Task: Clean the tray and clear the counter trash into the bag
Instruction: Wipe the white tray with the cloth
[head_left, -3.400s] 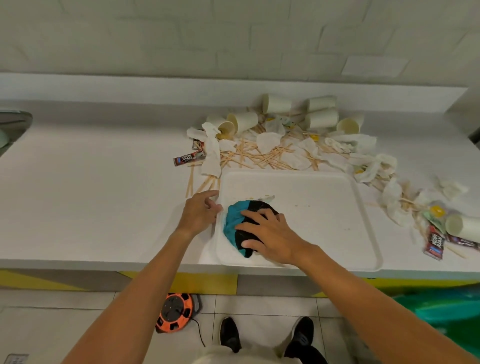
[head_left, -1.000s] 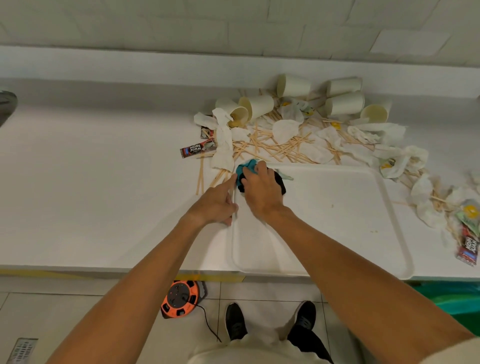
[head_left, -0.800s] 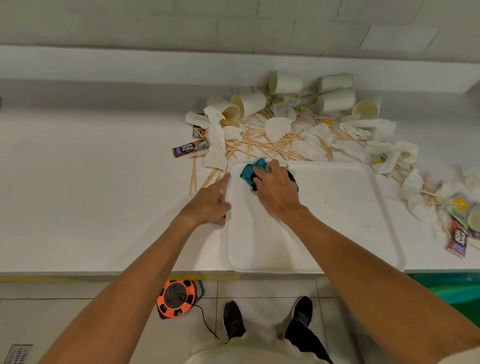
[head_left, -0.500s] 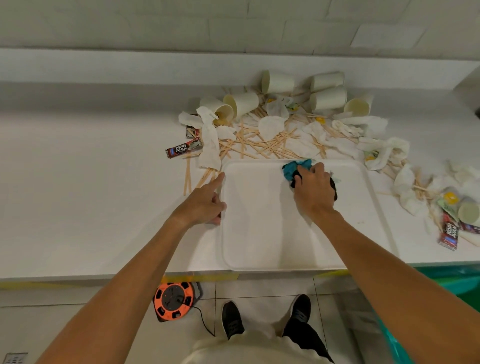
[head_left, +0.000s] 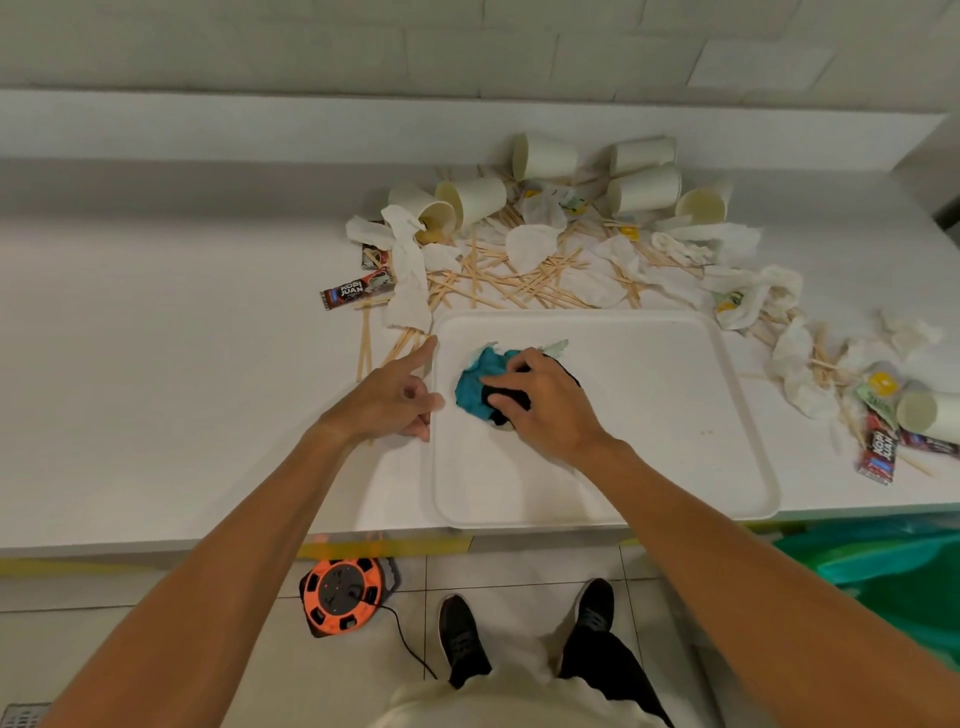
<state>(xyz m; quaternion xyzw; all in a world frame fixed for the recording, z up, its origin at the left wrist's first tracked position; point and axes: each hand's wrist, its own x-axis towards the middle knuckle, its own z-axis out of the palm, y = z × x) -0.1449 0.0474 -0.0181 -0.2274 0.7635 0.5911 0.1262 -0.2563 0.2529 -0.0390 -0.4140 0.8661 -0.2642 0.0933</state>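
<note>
I'm mid-wipe on tray (head_left: 649, 467); trash (head_left: 519, 275) on bench (head_left: 156, 364) not bagged yet.
R hand (head_left: 545, 408) fingers clamped on cloth (head_left: 475, 387), L hand (head_left: 387, 402) fingers apart at tray edge.

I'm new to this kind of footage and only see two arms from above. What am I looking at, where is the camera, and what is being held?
No machine here: these are a person's two bare arms, filmed by one wide-angle camera worn on their head and looking down. The right hand grips a blue and black cloth on a white tray. The left hand, fingers relaxed, rests at the tray's left edge. Behind and to the right of the tray, the white counter holds tipped paper cups, wooden stir sticks, crumpled tissues and coffee sachets. A green bag shows at lower right, below the counter.
</note>
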